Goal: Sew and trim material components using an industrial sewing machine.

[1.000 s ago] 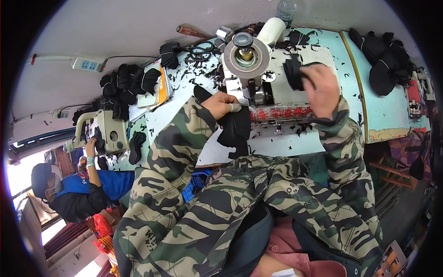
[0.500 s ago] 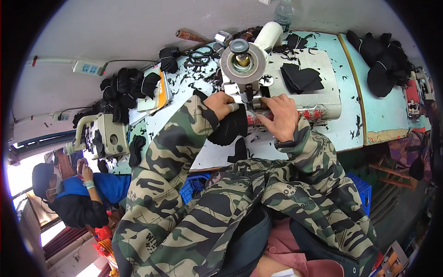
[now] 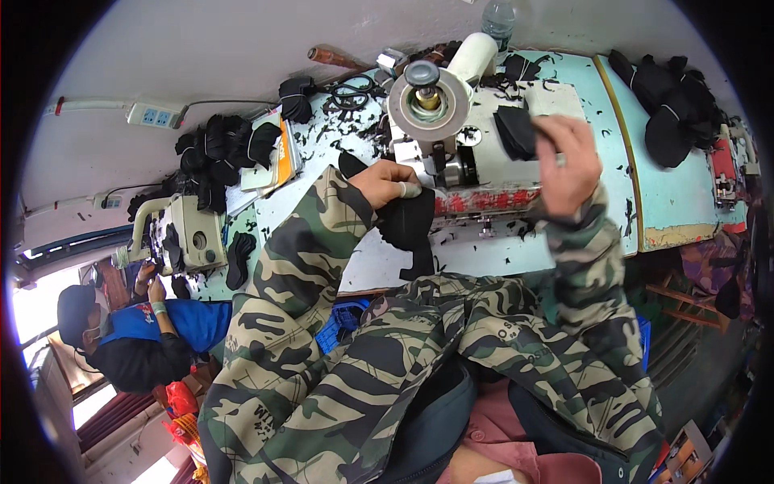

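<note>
My left hand (image 3: 389,185), with a light wrap on one finger, is closed on a black fabric piece (image 3: 409,222) at the left side of a white bench machine (image 3: 427,109) with a round disc and a black knob on top. The fabric hangs at the front of the machine's metal foot. Over the right side of the machine bed, my right hand (image 3: 569,161) is smeared by motion, its fingers bent. It is beside a small stack of black pieces (image 3: 513,131); whether it touches them I cannot tell.
Black scraps litter the pale blue table (image 3: 484,262). Tied black bundles (image 3: 228,145) lie at left beside papers (image 3: 282,153), and more bundles (image 3: 673,101) at right. A water bottle (image 3: 498,22) stands behind. A co-worker (image 3: 133,339) sits at another machine (image 3: 193,234) at left.
My right hand has left the front of the machine's foot and moved right and up to the stack of black pieces. My left hand stays almost in place with the fabric.
</note>
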